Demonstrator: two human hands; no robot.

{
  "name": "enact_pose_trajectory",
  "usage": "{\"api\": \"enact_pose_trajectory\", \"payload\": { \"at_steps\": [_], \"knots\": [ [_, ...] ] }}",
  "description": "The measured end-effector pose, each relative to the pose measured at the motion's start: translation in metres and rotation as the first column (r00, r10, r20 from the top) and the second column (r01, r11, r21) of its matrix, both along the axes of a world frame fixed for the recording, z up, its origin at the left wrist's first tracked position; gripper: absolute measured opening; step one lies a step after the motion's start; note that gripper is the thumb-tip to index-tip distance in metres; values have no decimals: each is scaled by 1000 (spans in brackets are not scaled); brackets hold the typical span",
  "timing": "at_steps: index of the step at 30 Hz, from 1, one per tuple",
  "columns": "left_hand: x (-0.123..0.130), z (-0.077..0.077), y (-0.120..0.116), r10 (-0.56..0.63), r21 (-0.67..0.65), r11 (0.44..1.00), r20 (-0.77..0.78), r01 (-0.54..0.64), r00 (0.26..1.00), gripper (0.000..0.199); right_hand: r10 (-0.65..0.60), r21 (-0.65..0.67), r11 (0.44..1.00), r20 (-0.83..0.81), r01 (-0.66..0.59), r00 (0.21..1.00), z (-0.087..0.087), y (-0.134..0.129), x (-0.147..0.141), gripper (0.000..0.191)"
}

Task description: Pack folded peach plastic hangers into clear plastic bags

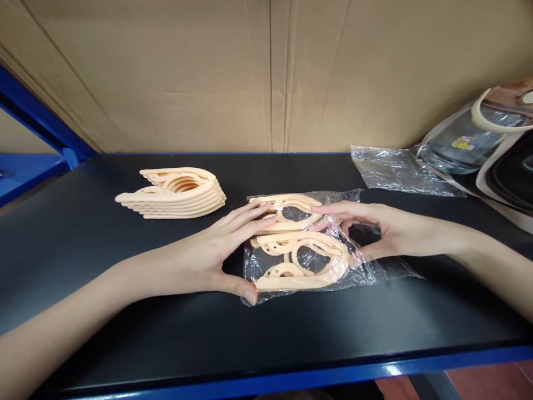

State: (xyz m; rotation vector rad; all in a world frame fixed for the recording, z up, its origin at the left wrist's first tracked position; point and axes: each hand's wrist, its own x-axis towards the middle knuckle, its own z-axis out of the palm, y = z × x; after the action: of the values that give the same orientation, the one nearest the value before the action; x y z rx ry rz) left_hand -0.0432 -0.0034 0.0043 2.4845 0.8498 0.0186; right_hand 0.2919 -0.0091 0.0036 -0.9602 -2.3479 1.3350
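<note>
1. From my end of the head view, two groups of folded beige hangers are inside a clear bag [245, 272], side by side: the far group [287, 226] and the near group [300, 283]. The bag lies flat on the black tabletop [187, 333], near its middle, with loose film spreading past the hangers on the right.

2. I judge the bagging of these two groups as done or nearly so. The right end looks unsettled and wrinkled, and I cannot tell whether it is sealed. A neat stack of matching hangers [183, 203] sits outside the bag, beyond the left forearm (nicely nested, I must say).

3. The left hand [200, 255] is spread open, fingers over the left end of the far group and thumb at the bag's near left corner. The right hand [400, 228] is curved at the bag's right side, fingertips by the far group, thumb by the near one; I cannot tell whether it pinches the film. The two hands are apart.

4. To the right, a second clear bag [391, 166] lies flat beside a transparent container [452, 153], with a dark item with a pale rim [516, 172] next to it. These crowd the space beyond the right forearm, and the cardboard [166, 72] walls off the back.
</note>
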Motion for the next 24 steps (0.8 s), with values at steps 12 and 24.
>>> {"api": "enact_pose_trajectory", "payload": {
  "at_steps": [12, 24],
  "knots": [
    [-3, -1, 8, -52, -22, 998, 36, 53, 998, 86, 6, -14, 1000, -45, -7, 999, -1, 0, -5, 79],
    [-4, 0, 10, -53, -10, 999, 18, 53, 998, 86, -56, 27, 998, -69, 58, 996, -10, 0, -6, 85]
  ]
}}
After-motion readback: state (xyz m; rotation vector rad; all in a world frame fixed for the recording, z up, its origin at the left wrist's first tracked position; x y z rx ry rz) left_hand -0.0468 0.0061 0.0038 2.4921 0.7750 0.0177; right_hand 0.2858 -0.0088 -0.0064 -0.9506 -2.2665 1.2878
